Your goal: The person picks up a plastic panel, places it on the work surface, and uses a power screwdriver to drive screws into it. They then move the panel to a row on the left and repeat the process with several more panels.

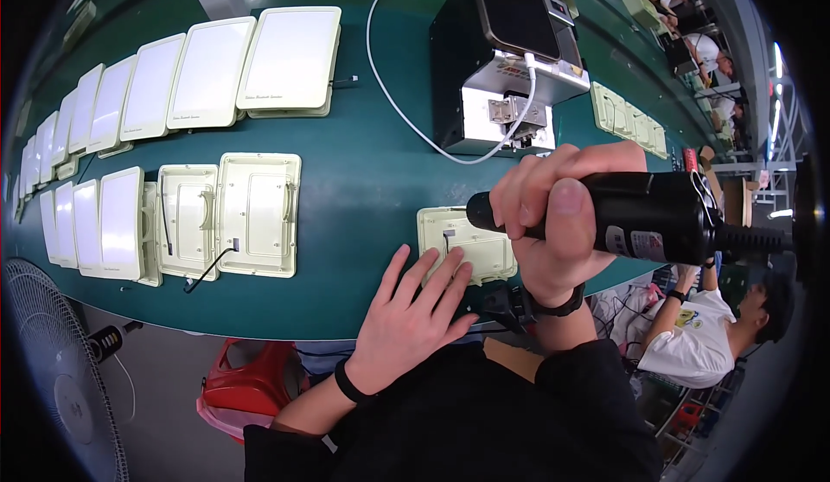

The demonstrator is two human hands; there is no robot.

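Wrapped in my right hand (558, 244) is a black electric screwdriver (644, 210), lying almost level with its nose to the left and its cord trailing right. That nose shows over the far edge of a cream plastic housing (484, 255) on the green bench; where its tip sits I cannot make out. My left hand (413, 322) rests with fingers outstretched, its fingertips at the housing's near left part. A short dark cable with a small connector shows inside the housing. To the left lie two more open cream housings (264, 223), with a black cable (212, 268) by them.
Rows of cream panels with white faces (290, 54) stretch along the left. A metal-and-black machine (471, 93) carries a phone (514, 6) with a white cable. More housings (627, 119) lie at right. A fan (69, 395), red stool (251, 383) and another person (700, 344) are nearby.
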